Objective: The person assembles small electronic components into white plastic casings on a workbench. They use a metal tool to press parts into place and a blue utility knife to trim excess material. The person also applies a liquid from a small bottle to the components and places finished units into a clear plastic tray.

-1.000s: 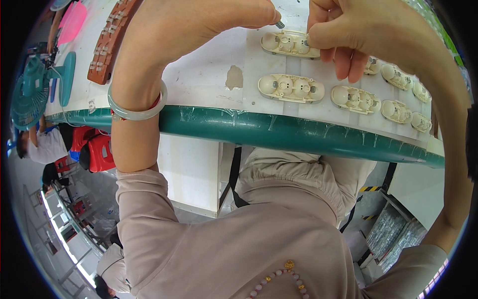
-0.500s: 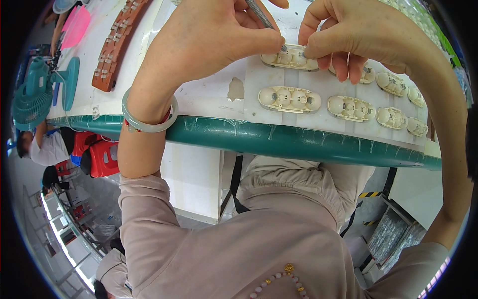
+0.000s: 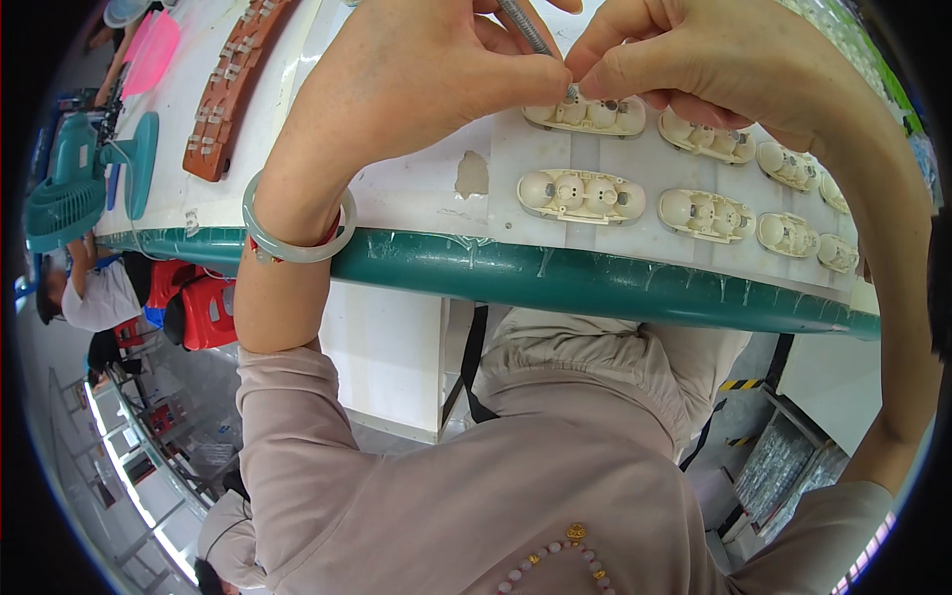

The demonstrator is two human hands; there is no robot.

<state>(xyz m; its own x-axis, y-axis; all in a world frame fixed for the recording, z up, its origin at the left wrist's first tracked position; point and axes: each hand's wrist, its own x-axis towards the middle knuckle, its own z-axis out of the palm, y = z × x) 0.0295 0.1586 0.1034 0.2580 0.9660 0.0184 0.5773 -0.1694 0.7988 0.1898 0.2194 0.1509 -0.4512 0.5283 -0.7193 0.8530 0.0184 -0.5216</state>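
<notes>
left hand (image 3: 436,74): pinching a grey ribbed rod (image 3: 524,26)
right hand (image 3: 684,59): beside the rod's tip; cannot tell whether pinching
cream shell (image 3: 617,119): beneath both hands, second row from green table edge (image 3: 595,284)
care: steady the shell, guide tip gently

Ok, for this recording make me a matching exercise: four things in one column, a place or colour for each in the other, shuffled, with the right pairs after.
Things
1. Ribbed rod
2. Cream casings
3. Fan
4. Long strip

Place or colour
A. In two rows on the table
B. Reddish-brown
C. In the left hand
D. Teal

Pairs: 1-C, 2-A, 3-D, 4-B
</notes>
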